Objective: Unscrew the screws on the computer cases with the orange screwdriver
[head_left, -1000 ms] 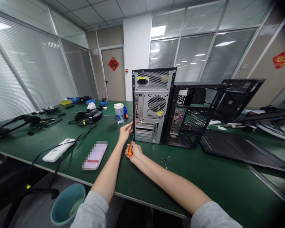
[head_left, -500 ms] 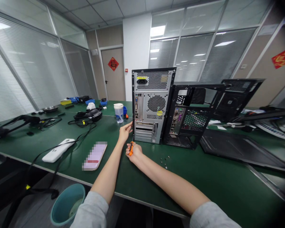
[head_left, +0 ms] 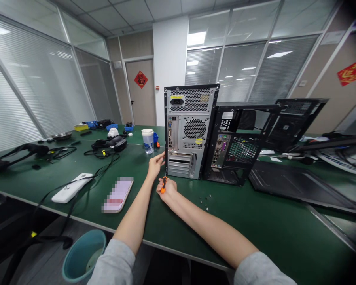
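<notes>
A computer tower [head_left: 182, 136] stands upright on the green table with its back panel toward me. My right hand [head_left: 168, 187] is closed around an orange and black screwdriver [head_left: 164, 185]. The tool's tip reaches the lower left corner of the tower's rear edge. My left hand [head_left: 155, 164] rests against the tower's left side, fingers stretched out and holding nothing. Part of its fingertips is hidden by the tower's edge. Several small screws [head_left: 207, 202] lie on the table to the right of my right forearm.
Right of the tower stands an opened black computer case [head_left: 240, 146], with a dark side panel [head_left: 296, 186] lying flat beyond it. A plastic cup [head_left: 148, 141] is behind my left hand. A phone [head_left: 118, 196], a white device [head_left: 72, 188] and cables are at left. A bin [head_left: 84, 257] stands below.
The screwdriver handle has turned slightly in my right hand, showing more black. My left hand stays at the tower's side. The whole view has shifted very slightly.
</notes>
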`<state>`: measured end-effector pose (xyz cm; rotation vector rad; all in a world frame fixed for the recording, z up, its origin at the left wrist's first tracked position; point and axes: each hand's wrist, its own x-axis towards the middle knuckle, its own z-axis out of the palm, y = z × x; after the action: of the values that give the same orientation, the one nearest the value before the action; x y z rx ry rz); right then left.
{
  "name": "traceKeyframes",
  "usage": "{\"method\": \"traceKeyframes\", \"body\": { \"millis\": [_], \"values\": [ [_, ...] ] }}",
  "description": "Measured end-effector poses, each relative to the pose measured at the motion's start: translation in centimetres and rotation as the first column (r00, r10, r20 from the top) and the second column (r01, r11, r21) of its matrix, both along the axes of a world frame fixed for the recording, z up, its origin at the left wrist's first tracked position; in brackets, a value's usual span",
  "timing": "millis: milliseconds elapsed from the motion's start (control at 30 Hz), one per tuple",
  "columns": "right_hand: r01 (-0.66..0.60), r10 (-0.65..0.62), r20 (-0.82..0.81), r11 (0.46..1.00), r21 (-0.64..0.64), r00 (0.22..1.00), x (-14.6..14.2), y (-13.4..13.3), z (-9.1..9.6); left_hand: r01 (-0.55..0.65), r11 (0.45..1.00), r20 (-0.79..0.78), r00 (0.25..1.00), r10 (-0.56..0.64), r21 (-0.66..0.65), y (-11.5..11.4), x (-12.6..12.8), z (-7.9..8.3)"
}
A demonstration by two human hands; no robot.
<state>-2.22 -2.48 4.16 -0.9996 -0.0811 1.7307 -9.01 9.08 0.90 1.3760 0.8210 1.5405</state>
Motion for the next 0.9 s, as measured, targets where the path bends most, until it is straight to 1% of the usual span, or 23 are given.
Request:
{"method": "traceKeyframes", "body": {
  "millis": [233, 467, 600, 900],
  "values": [
    [0.009, -0.009, 0.002, 1.000, 0.015, 1.000, -0.2, 0.1, 0.1, 0.008, 1.000, -0.001, 1.000, -0.008, -0.002, 0.0, -0.1, 0.0],
    [0.108, -0.114, 0.092, 0.991, 0.073, 0.989, -0.5, -0.2, -0.4, 0.000, 1.000, -0.001, 1.000, 0.000, -0.010, 0.1, -0.1, 0.0],
    [0.135, -0.146, 0.136, 0.987, 0.087, 0.980, -0.5, -0.1, -0.9, 0.003, 1.000, 0.003, 1.000, -0.003, -0.012, 0.2, -0.1, -0.1],
    [0.111, -0.119, 0.178, 0.992, 0.051, 0.977, -0.2, 0.0, -1.2, 0.011, 1.000, 0.007, 1.000, -0.011, -0.006, 0.2, -0.1, -0.2]
  ]
}}
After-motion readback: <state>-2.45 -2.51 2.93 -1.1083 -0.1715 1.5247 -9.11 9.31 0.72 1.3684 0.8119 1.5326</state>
